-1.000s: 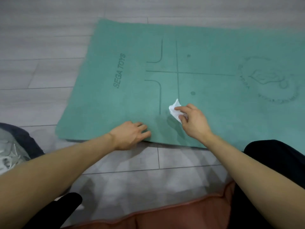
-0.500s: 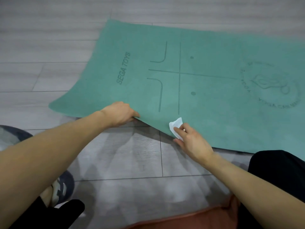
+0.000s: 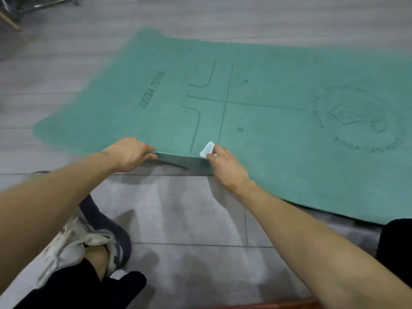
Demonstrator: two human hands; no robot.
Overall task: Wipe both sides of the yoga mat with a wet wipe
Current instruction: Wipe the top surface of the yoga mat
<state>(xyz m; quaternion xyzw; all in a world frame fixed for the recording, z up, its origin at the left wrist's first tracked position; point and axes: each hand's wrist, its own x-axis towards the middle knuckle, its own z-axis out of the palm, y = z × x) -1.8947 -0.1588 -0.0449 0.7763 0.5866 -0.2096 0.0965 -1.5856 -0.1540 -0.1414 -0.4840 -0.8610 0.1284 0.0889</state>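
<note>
A teal yoga mat (image 3: 267, 97) with dark printed lines and a round logo lies across the grey floor. Its near edge is raised off the floor between my two hands, showing a strip of its underside. My left hand (image 3: 127, 153) grips that raised edge, fingers curled under it. My right hand (image 3: 225, 166) holds the same edge a little to the right, pinching a crumpled white wet wipe (image 3: 207, 149) against the mat.
Grey tiled floor (image 3: 189, 219) lies in front of the mat. My shoe (image 3: 93, 239) and black trouser leg (image 3: 78, 286) are at lower left, a dark knee (image 3: 396, 241) at the right edge. Furniture legs (image 3: 13, 12) stand at the far top left.
My left hand went from lying flat on the mat to gripping its near edge. My right hand brought the wipe to the edge, and both hands have lifted the edge off the floor.
</note>
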